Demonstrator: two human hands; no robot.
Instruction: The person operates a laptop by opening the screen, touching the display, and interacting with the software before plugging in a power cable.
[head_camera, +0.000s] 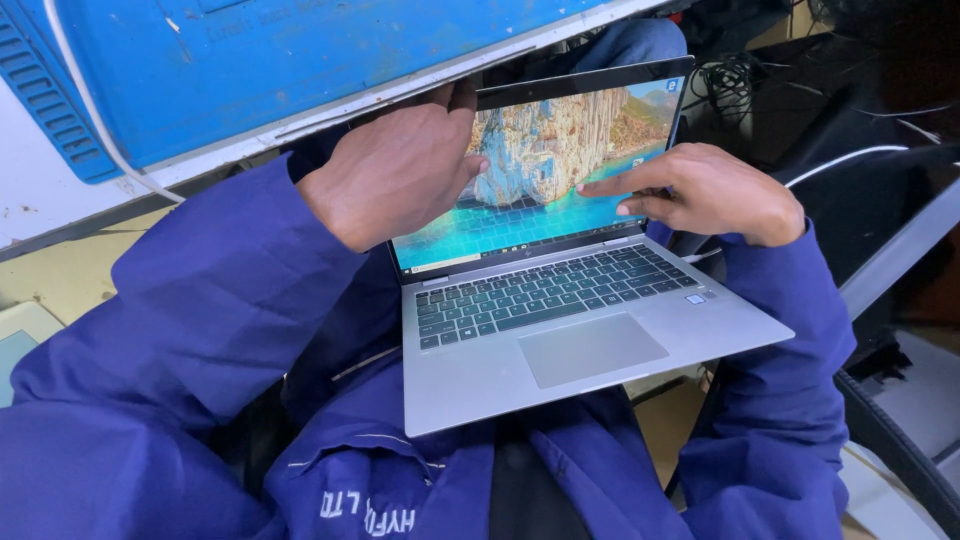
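Left hand (395, 175) grips the laptop (560, 300) lid's top corner; right hand (715, 192), holding nothing, forefinger on the screen (545, 190).

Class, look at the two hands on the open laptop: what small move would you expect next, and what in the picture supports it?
Probably the right hand slides its forefinger across the screen: the fingertip already rests on the lit display, while the left hand grips the lid's top edge, steadying the laptop on the lap.
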